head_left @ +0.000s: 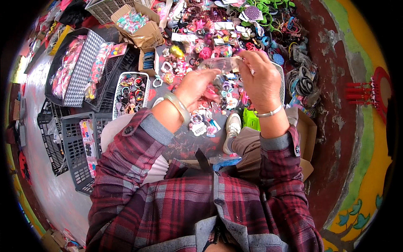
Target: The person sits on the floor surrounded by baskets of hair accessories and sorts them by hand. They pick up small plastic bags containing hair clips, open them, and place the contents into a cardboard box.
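A clear plastic bag (pixel 221 64) is stretched between my two hands, above a spread of small hair accessories. My left hand (pixel 196 89), with a pale bangle at the wrist, grips the bag's left side; its lower fingers are partly blurred, with something reddish beside them. At the bag's upper right edge, the fingers of my right hand (pixel 262 77) pinch the plastic. Whatever the bag contains cannot be made out. Below the hands lie carded hair clips (pixel 203 126) and a small white trinket (pixel 231 102).
A white basket of hair ties (pixel 132 90) stands left, near grey plastic crates (pixel 79 147) and a houndstooth box (pixel 84 69). An open carton (pixel 142 31) holds wrapped pieces. Green headbands (pixel 275 17) lie far right. A bright green container (pixel 251 119) sits by my shoe (pixel 232 130).
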Tool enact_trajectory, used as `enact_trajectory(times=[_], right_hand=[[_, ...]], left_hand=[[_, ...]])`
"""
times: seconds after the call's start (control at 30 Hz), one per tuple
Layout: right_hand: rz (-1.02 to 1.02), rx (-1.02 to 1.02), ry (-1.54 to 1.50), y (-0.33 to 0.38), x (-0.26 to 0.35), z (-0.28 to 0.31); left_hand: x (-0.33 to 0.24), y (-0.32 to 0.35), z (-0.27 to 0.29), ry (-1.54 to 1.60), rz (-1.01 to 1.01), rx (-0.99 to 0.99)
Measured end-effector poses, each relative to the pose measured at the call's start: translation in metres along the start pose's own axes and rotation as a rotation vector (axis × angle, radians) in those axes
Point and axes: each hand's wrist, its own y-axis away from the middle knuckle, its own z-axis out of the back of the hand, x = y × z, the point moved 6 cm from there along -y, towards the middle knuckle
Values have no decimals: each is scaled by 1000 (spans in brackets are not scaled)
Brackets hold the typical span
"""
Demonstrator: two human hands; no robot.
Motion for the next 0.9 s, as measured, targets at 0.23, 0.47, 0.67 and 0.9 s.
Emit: enact_trajectory(times=[0.23, 0.47, 0.67, 0.9], right_hand=[[-247, 304, -487, 14, 8, -18], [-28, 305, -287, 19, 36, -29], [-349, 370, -734, 24, 7, -35], [-665, 401, -1326, 27, -6, -41]], left_hand=[[-22, 2, 11, 188, 62, -91], [-8, -2, 11, 244, 126, -20], [-9, -3, 9, 313, 185, 80], [-13, -5, 3, 376, 135, 184]])
